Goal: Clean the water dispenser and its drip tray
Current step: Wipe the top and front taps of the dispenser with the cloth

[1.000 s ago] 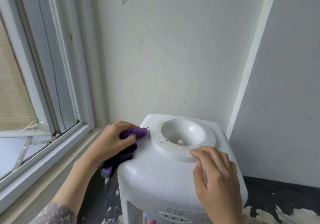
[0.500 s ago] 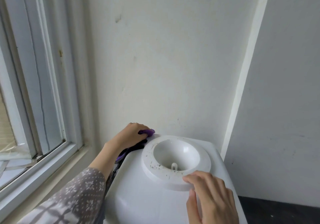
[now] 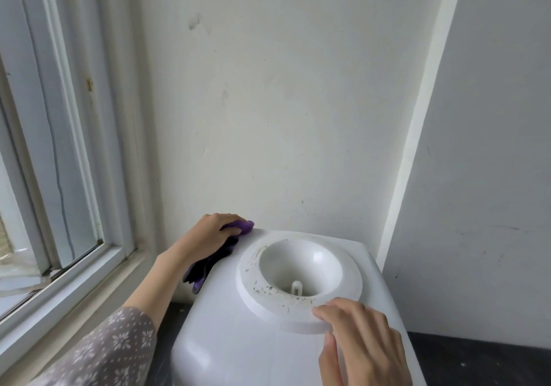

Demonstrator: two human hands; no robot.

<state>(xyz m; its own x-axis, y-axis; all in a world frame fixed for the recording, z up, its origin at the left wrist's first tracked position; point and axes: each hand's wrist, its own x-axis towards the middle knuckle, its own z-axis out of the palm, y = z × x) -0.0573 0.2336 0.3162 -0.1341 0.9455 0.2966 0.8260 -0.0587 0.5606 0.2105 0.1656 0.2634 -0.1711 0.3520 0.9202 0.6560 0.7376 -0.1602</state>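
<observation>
The fingers of the left hand are curled around a purple cloth and press it on the back left corner of the dispenser; the rest of the cloth hangs down the left side. The fingers of the right hand lie relaxed on the front rim of the dirty ring, grasping nothing. The dispenser stands in a corner, against the wall, near the window.
</observation>
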